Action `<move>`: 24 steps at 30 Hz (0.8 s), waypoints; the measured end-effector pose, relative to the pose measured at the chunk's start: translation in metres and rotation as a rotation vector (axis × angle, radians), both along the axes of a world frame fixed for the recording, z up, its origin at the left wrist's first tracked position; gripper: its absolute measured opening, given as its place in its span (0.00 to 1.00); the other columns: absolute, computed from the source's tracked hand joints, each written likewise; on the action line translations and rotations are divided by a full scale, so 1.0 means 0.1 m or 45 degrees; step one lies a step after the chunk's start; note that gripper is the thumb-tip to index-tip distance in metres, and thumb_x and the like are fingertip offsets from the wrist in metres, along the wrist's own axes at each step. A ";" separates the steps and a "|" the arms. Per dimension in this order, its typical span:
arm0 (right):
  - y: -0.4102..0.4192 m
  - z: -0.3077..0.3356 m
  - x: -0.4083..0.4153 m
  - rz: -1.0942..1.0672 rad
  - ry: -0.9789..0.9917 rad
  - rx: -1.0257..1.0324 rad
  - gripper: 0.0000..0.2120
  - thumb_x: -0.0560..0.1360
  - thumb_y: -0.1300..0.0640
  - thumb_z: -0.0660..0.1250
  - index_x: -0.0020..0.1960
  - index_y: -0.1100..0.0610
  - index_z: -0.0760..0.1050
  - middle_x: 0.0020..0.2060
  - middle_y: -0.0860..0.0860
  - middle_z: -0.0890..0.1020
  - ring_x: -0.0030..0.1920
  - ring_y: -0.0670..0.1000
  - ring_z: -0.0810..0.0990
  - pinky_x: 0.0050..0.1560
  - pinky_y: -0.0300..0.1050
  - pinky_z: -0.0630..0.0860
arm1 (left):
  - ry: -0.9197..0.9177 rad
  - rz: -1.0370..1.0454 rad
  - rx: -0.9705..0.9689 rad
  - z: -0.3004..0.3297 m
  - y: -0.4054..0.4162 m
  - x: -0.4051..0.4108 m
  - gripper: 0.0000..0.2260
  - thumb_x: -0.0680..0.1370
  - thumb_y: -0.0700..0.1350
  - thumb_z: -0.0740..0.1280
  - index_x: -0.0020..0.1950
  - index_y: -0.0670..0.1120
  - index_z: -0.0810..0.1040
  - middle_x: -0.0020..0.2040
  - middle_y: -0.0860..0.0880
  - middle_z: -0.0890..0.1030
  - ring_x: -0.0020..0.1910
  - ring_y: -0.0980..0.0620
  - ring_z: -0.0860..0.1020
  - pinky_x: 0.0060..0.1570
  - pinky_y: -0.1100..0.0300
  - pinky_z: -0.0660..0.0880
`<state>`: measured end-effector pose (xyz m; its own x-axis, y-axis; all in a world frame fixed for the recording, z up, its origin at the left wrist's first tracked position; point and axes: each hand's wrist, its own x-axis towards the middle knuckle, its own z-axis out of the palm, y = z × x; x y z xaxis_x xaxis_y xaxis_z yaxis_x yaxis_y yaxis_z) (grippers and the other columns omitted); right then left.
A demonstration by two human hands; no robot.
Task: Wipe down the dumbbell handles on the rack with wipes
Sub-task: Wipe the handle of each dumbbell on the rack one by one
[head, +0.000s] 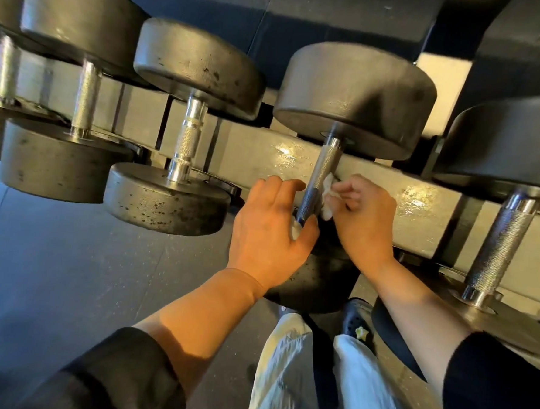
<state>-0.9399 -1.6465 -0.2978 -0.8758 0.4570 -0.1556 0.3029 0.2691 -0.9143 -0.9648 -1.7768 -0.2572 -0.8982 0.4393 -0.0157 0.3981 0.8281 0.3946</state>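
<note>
Handle (319, 175): it sits on the rack (420, 213), between your two hands.
Left hand (269, 228): your fingers curl round its low end.
Right hand (364, 215): your fingers pinch the wipe (328, 193) against it.

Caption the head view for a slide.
Both hands work a white wipe around a dumbbell handle on the rack.
</note>
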 end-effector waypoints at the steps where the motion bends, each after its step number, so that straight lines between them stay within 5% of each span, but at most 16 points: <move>1: 0.00 0.02 0.05 0.060 -0.040 -0.060 0.04 0.73 0.64 0.69 0.40 0.60 0.77 0.33 0.43 0.78 0.34 0.33 0.78 0.35 0.25 0.72 | 0.000 0.002 0.003 0.00 0.00 0.00 0.20 0.71 0.54 0.63 0.58 0.44 0.74 0.46 0.49 0.73 0.47 0.54 0.66 0.36 0.67 0.59; 5: 0.02 0.07 0.13 0.246 -0.234 -0.135 0.09 0.72 0.70 0.66 0.38 0.58 0.77 0.33 0.47 0.79 0.32 0.33 0.77 0.33 0.23 0.69 | 0.032 0.004 0.011 -0.01 -0.02 0.02 0.19 0.72 0.54 0.63 0.58 0.45 0.74 0.45 0.50 0.73 0.46 0.54 0.66 0.36 0.67 0.57; 8: 0.04 0.12 0.10 0.091 -0.088 0.012 0.03 0.73 0.65 0.68 0.42 0.60 0.80 0.34 0.46 0.79 0.34 0.33 0.76 0.37 0.21 0.68 | 0.042 0.019 0.022 -0.02 -0.02 0.02 0.19 0.72 0.54 0.62 0.57 0.45 0.75 0.45 0.49 0.73 0.46 0.55 0.67 0.39 0.64 0.62; 12: 0.11 0.08 -0.13 -0.137 0.112 0.290 0.09 0.74 0.64 0.68 0.53 0.59 0.81 0.51 0.50 0.81 0.51 0.43 0.77 0.53 0.22 0.66 | 0.037 0.023 0.040 -0.01 0.00 0.02 0.19 0.72 0.54 0.61 0.57 0.44 0.75 0.45 0.48 0.74 0.45 0.55 0.67 0.37 0.61 0.64; 19: 0.03 -0.05 -0.22 0.060 0.164 0.324 0.07 0.70 0.67 0.69 0.46 0.60 0.82 0.45 0.53 0.81 0.47 0.49 0.79 0.48 0.32 0.73 | 0.018 0.010 0.027 0.00 0.00 0.02 0.19 0.73 0.54 0.59 0.57 0.43 0.76 0.45 0.47 0.74 0.46 0.53 0.69 0.38 0.60 0.64; 24: 0.01 -0.04 0.04 0.323 -0.057 0.040 0.04 0.70 0.67 0.71 0.43 0.60 0.83 0.42 0.50 0.80 0.38 0.37 0.73 0.40 0.22 0.68 | 0.010 0.015 0.040 0.00 0.01 0.01 0.20 0.73 0.55 0.59 0.56 0.43 0.75 0.45 0.48 0.74 0.46 0.54 0.68 0.39 0.60 0.64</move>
